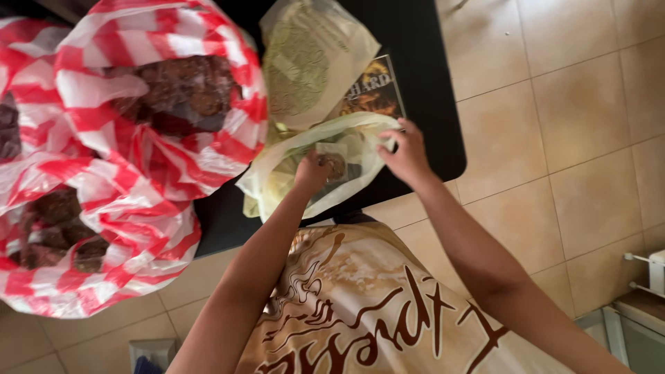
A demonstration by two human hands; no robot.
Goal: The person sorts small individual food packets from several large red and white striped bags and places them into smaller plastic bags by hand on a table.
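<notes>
Left hand [312, 170] pinching brown cookie [335, 165] inside pale bag [277, 181]; right hand [405, 154] fingers gripping bag rim at black table [433, 104] edge.

The person wears a cream shirt [374, 305] with swirling brown script; both forearms are bare of sleeves.

left hand [313, 171] fingers hidden inside pale bag [277, 181], red-striped bags [159, 104] cut off left

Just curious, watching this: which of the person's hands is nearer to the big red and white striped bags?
Left. The left hand reaches into the pale yellowish bag, right beside the striped bags. The right hand grips that bag's far rim, farther away.
</notes>
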